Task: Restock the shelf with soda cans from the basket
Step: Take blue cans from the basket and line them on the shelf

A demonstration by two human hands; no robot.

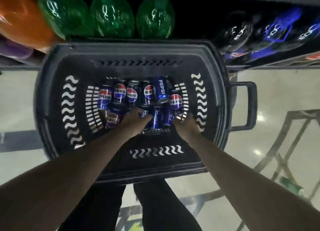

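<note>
- Soda cans (138, 99): a loose pile of blue Pepsi cans on the floor of the basket, centre of the frame. Most lie tipped with logos up; one with "PEPSI" lettering (161, 90) sits at the upper right of the pile.
- Basket (52, 78): dark plastic, wavy slots in its walls, fills the middle of the frame. Handle (245, 106) sticks out at centre right. It stands on a pale glossy floor (277, 95).
- Left hand (134, 119): reaches in from lower left, down among the cans at the near side of the pile. Fingers curl onto a dark can (144, 112); it looks like a grasp, but blur hides the fingertips.
- Right hand (186, 125): reaches in from lower right, at the right edge of the pile, just beside the basket wall. Fingers bend down onto a can there (178, 115); can't tell if it is a full grip, since the tips are hidden.
- Both forearms are bare and run from the bottom corners of the frame.
- Shelf, top of frame: green bottles (112, 17) at upper centre, an orange bottle (22, 21) at upper left, dark bottles with blue labels (277, 29) at upper right.
- Dark trouser legs (155, 204) show at bottom centre, below the basket's near rim.
</note>
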